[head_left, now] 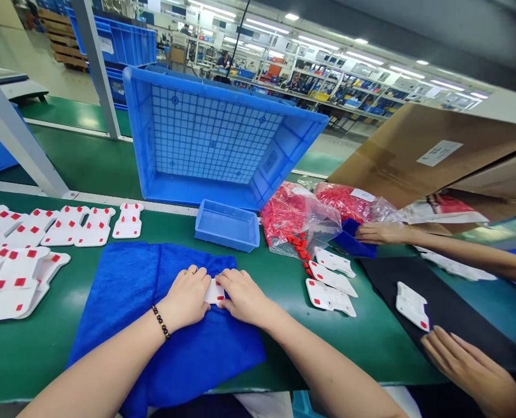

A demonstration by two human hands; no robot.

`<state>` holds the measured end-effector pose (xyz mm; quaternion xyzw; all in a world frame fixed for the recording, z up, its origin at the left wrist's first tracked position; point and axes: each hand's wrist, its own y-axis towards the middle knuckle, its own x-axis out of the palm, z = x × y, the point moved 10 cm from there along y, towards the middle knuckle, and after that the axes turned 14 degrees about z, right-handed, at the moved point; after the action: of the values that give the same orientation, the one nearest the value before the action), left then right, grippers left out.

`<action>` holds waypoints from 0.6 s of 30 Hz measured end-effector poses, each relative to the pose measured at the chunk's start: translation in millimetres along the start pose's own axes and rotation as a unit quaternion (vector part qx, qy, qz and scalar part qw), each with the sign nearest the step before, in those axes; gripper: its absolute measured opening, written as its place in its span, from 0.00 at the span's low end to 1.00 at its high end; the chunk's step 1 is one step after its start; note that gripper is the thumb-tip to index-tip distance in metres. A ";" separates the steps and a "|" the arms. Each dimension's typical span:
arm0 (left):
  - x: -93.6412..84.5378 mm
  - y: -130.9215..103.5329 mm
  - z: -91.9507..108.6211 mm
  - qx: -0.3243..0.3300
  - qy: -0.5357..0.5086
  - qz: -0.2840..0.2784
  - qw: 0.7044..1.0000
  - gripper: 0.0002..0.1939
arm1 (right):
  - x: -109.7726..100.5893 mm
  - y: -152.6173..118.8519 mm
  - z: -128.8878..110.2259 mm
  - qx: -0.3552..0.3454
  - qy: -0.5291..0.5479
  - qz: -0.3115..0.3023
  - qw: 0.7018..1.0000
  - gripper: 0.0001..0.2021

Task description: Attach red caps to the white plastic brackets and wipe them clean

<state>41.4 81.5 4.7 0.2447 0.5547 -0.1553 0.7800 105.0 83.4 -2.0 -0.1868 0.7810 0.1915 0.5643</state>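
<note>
A white plastic part with red square pads [215, 293] lies on a blue cloth [127, 302] in front of me. My left hand [188, 297], with a beaded bracelet at the wrist, is closed on the part's left side. On its right side, the fingers and thumb of my right hand [243, 296] grip the same part. My hands cover much of it. Just beyond the cloth stands a small blue tray [227, 226]. White parts with red pads [94, 226] lie in rows to the left, and several are stacked nearer [16, 284].
A large blue crate [214, 139] stands tilted behind the small tray. Bags of red pieces [284, 215] and three white parts [331, 284] lie to the right. A co-worker's hands [466, 360] work over a black mat [440, 307] there. Behind is a cardboard box [397, 157].
</note>
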 end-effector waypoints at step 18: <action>-40.2 11.0 -19.7 -0.032 -0.176 0.150 0.972 0.25 | -39.4 1.2 72.0 0.148 0.275 0.348 0.884 0.11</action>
<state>18.0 100.3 39.6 0.2692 0.3704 -0.0589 0.8871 174.3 124.1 14.8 0.1369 0.9388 0.1989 0.2456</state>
